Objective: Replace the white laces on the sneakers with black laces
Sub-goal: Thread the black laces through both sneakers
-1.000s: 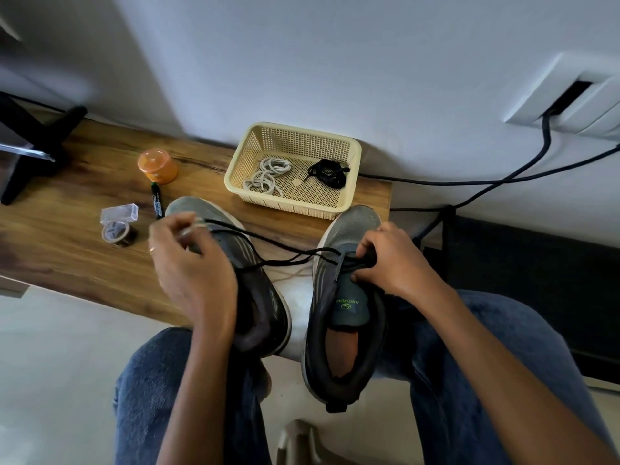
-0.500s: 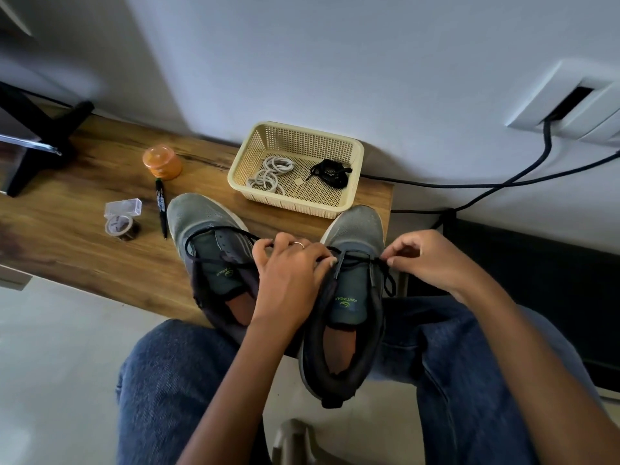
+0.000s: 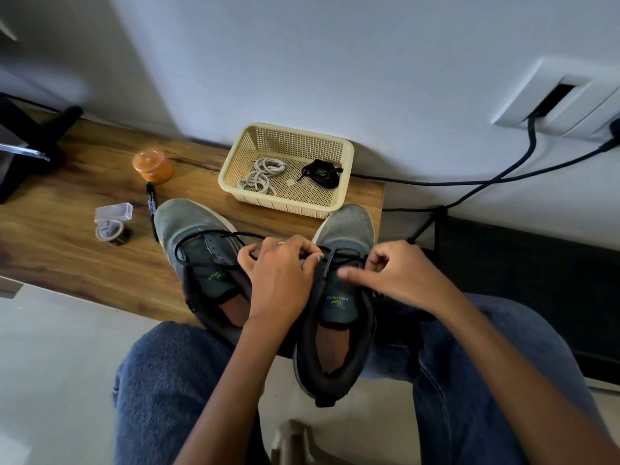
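Both sneakers rest on desk (image 3: pixel 50 250) edge and our lap. Left hand (image 3: pixel 280 276) fingers pinch the black lace (image 3: pixel 214 235) at the right sneaker (image 3: pixel 339 297); right hand (image 3: pixel 396 275) curls on its other side, forefinger out. Lace is limp and light, likely slippery; best pinched near its stiff tip.

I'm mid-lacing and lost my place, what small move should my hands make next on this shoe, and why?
Probably draw the black lace snug across the right sneaker. Left hand and right hand each pinch it near the lowest eyelets, and only that one crossing shows, so the upper eyelets still need threading.
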`<state>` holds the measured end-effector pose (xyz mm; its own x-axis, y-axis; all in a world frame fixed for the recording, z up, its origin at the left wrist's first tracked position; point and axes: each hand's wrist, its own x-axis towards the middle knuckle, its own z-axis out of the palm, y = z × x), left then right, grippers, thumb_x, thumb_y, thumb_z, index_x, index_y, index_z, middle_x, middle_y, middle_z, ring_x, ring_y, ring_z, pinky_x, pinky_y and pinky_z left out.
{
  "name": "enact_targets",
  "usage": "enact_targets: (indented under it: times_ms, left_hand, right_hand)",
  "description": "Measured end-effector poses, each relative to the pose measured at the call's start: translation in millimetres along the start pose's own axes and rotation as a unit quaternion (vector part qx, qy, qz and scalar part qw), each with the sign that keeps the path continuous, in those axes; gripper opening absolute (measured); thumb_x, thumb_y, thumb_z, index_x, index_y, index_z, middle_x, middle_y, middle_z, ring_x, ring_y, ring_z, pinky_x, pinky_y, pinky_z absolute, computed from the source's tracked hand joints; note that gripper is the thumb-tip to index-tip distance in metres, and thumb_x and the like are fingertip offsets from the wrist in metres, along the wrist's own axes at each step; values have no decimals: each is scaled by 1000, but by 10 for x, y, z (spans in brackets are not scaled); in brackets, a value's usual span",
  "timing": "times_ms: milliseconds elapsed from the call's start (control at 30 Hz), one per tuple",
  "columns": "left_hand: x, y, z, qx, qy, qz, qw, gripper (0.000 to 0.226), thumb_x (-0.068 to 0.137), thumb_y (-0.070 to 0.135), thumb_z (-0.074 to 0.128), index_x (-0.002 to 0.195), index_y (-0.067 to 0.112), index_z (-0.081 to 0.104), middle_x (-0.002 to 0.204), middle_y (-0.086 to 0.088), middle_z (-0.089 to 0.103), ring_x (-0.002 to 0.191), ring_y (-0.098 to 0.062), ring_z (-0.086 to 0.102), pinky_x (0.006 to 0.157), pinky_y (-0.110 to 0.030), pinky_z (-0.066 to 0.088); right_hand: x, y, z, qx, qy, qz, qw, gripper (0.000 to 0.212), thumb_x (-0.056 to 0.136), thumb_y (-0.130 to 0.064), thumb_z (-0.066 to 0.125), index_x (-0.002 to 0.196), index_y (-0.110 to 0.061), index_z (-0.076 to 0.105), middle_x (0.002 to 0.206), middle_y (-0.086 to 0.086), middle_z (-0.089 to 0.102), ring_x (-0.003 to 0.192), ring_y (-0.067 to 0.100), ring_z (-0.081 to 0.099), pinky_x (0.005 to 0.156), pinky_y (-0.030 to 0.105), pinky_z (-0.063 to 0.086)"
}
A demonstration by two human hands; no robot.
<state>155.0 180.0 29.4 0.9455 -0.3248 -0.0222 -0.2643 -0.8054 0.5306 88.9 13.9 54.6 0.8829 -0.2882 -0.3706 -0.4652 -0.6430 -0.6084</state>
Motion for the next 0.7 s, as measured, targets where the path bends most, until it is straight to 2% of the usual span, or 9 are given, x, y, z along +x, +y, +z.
enact_targets:
  times_ms: [133, 200, 300, 367, 433, 500, 567, 633, 700]
  left_hand:
    - [42, -15, -109, -22, 86, -57, 994, 10, 97, 28, 51, 97, 30, 61, 82, 14, 58, 93, -13, 53, 91, -31, 14]
    - [82, -95, -244, -21, 144, -108, 984, 11, 98, 28, 50, 101, 26, 60, 79, 16, 53, 88, -12, 51, 96, -34, 17]
    - [88, -204, -365, 23, 182, -131, 974, 11, 97, 28, 51, 100, 23, 60, 83, 9, 57, 105, -20, 49, 105, -46, 17]
    - [78, -185, -350, 44, 155, -107, 981, 13, 96, 32, 52, 106, 26, 59, 98, 4, 65, 119, -21, 41, 107, -49, 14]
    - [71, -143, -274, 45, 110, -38, 992, 23, 95, 38, 53, 116, 31, 57, 113, 7, 65, 127, -17, 33, 107, -45, 9]
    - [57, -97, -178, 49, 66, 61, 995, 24, 93, 38, 56, 116, 33, 61, 117, 11, 63, 126, -16, 32, 105, -43, 10]
    - [34, -63, -82, 52, 29, 121, 991, 18, 91, 36, 59, 106, 32, 68, 114, 12, 64, 121, -18, 33, 107, -48, 18]
    - [12, -53, -29, 67, 5, 125, 990, 15, 90, 37, 61, 99, 31, 71, 111, 11, 64, 120, -19, 34, 108, -50, 19]
    - [2, -59, -19, 75, 0, 110, 991, 16, 90, 40, 61, 95, 29, 72, 108, 11, 64, 121, -19, 33, 108, -46, 14]
  right_hand:
    - [-23, -37, 54, -14, -16, 41, 999, 34, 77, -38, 74, 71, -7, 61, 61, 0, 60, 53, 11, 54, 51, 23, 43]
    - [-28, -13, 41, 22, -21, 60, 998, 28, 78, -31, 73, 69, -7, 60, 62, 5, 62, 53, 14, 58, 53, 29, 51]
    - [-29, 4, 36, 45, -30, 68, 996, 31, 78, -32, 74, 67, -8, 57, 63, 8, 62, 55, 19, 63, 60, 37, 57]
    - [-20, -3, 37, 41, -33, 61, 997, 34, 78, -35, 74, 66, -9, 55, 62, 8, 62, 56, 20, 64, 59, 36, 57]
    - [-4, -8, 35, 39, -35, 52, 997, 36, 78, -37, 75, 67, -10, 55, 61, 5, 60, 55, 18, 62, 55, 32, 54]
    - [11, -5, 36, 17, -32, 40, 999, 38, 78, -41, 75, 68, -9, 57, 58, 3, 59, 52, 13, 58, 52, 28, 48]
    - [22, 1, 37, -9, -19, 25, 999, 42, 76, -45, 75, 68, -8, 58, 57, 1, 61, 51, 10, 55, 52, 26, 44]
    - [34, 11, 35, -16, 2, 14, 1000, 42, 75, -49, 75, 69, -10, 61, 59, 0, 64, 52, 8, 55, 51, 25, 42]
    - [53, 43, 28, -5, 36, 2, 999, 35, 77, -47, 73, 70, -15, 62, 62, -3, 62, 55, 9, 55, 51, 26, 41]
